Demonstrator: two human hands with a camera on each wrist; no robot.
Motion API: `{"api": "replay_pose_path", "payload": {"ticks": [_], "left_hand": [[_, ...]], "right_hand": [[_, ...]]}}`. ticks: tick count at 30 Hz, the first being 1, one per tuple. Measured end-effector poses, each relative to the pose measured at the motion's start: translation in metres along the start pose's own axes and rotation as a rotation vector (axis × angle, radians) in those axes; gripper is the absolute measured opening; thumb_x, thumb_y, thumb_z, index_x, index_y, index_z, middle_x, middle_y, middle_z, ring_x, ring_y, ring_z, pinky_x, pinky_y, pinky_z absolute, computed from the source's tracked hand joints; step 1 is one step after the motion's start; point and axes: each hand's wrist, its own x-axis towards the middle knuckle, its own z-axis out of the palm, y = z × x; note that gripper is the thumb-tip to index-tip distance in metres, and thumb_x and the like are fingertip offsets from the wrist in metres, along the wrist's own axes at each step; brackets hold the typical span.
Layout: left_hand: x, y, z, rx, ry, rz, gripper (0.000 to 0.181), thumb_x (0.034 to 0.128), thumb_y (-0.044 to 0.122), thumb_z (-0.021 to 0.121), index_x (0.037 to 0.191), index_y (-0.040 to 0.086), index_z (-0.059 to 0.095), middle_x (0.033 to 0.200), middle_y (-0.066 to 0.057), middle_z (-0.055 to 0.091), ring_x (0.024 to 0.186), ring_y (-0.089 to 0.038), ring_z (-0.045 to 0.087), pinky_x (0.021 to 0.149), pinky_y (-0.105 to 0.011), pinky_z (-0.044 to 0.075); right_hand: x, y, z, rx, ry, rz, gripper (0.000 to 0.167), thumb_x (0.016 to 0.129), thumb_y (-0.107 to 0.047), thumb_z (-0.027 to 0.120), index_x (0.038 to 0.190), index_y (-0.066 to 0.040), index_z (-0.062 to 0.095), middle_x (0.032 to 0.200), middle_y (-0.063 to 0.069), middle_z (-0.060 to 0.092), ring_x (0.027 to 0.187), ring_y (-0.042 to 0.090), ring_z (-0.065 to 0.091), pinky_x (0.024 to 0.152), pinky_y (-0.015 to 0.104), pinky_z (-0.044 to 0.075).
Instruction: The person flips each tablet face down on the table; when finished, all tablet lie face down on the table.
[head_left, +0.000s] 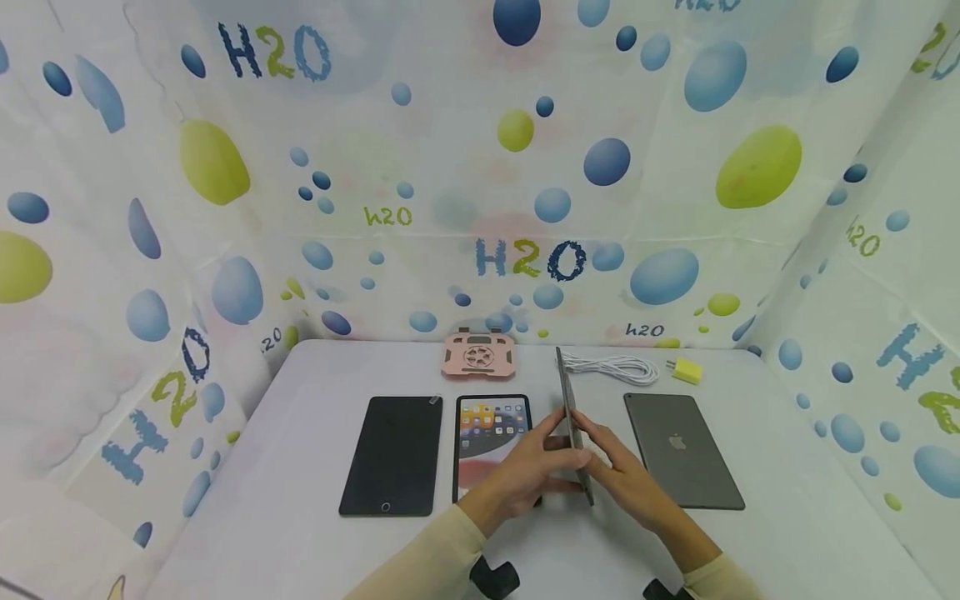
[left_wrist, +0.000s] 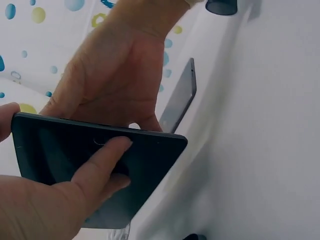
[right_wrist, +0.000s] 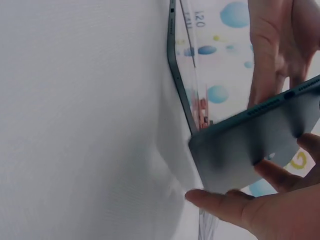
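A dark tablet point(head_left: 567, 387) stands on edge above the table between both hands, its screen facing left. My left hand point(head_left: 513, 475) grips it from the screen side; in the left wrist view its fingers point(left_wrist: 107, 160) lie against the dark screen point(left_wrist: 60, 150). The right hand point(head_left: 633, 487) holds it from the other side, fingers on the grey back point(right_wrist: 225, 155) in the right wrist view. Partly behind the left hand lies a tablet with a lit home screen point(head_left: 491, 425). To the right, a grey tablet point(head_left: 686, 458) lies back up, showing an apple logo.
A black-screened tablet point(head_left: 393, 458) lies at left. Along the table's back are a pink slotted stand-like object point(head_left: 478, 357), a coiled white cable point(head_left: 618, 369) and a yellow plug adapter point(head_left: 686, 371). Patterned cloth walls point(head_left: 450, 167) enclose the white table point(head_left: 262, 500) at back and sides.
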Motion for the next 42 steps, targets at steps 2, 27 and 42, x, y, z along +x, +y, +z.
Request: {"api": "replay_pose_path", "payload": {"ticks": [2, 27, 42], "left_hand": [[-0.001, 0.0, 0.0, -0.029, -0.006, 0.012, 0.09, 0.089, 0.02, 0.076, 0.163, 0.02, 0.024, 0.155, -0.028, 0.038, 0.125, -0.035, 0.059, 0.097, -0.058, 0.054], [-0.004, -0.004, -0.005, 0.015, -0.001, 0.032, 0.092, 0.0856, -0.011, 0.073, 0.162, 0.013, 0.027, 0.12, -0.018, 0.058, 0.088, -0.022, 0.071, 0.081, -0.043, 0.062], [0.004, -0.019, -0.007, 0.553, 0.165, 0.087, 0.101, 0.0747, -0.006, 0.082, 0.159, -0.001, 0.027, 0.078, 0.001, 0.06, 0.063, -0.008, 0.054, 0.055, -0.022, 0.041]], "right_hand": [[-0.001, 0.0, -0.001, -0.008, 0.021, -0.031, 0.056, 0.108, -0.024, 0.051, 0.16, -0.033, 0.031, 0.163, 0.014, 0.03, 0.151, 0.049, 0.02, 0.109, 0.076, 0.027], [-0.009, 0.0, -0.028, -0.259, 0.154, 0.107, 0.085, 0.085, -0.041, 0.081, 0.155, -0.012, 0.042, 0.162, 0.023, 0.027, 0.146, 0.054, 0.027, 0.107, 0.075, 0.032], [-0.003, 0.008, -0.021, -0.46, 0.192, 0.087, 0.092, 0.078, -0.043, 0.087, 0.15, -0.003, 0.048, 0.159, 0.033, 0.028, 0.139, 0.062, 0.032, 0.103, 0.074, 0.037]]}}
